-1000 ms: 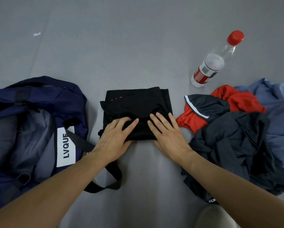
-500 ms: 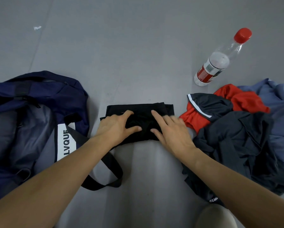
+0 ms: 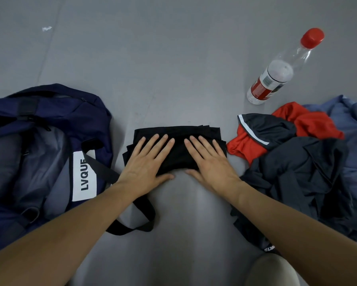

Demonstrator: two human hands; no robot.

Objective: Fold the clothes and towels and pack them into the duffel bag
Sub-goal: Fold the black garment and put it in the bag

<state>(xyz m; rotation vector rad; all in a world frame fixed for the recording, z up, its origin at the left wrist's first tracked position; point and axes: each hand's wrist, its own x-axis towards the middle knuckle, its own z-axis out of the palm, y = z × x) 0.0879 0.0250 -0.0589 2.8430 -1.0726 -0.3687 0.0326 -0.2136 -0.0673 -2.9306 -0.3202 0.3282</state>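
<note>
A black garment (image 3: 179, 133), folded into a small rectangle, lies on the grey floor in the middle. My left hand (image 3: 148, 162) presses flat on its left half with fingers straight and spread. My right hand (image 3: 208, 162) presses flat on its right half the same way. The navy duffel bag (image 3: 49, 112) lies open at the left, its grey lining showing and a white label reading LVQUE on its side. Unfolded clothes are heaped at the right: a red and dark shirt (image 3: 309, 124), a dark grey garment (image 3: 305, 170) and a blue-grey one (image 3: 355, 124).
A clear plastic bottle (image 3: 276, 73) with a red cap and red label stands behind the clothes heap. The bag's black strap (image 3: 136, 226) loops across the floor under my left forearm. A pale knee (image 3: 270, 271) shows at the bottom right.
The black garment was folded over once more into a narrower rectangle. Both hands went from gripping its near edge to lying flat on top of it.
</note>
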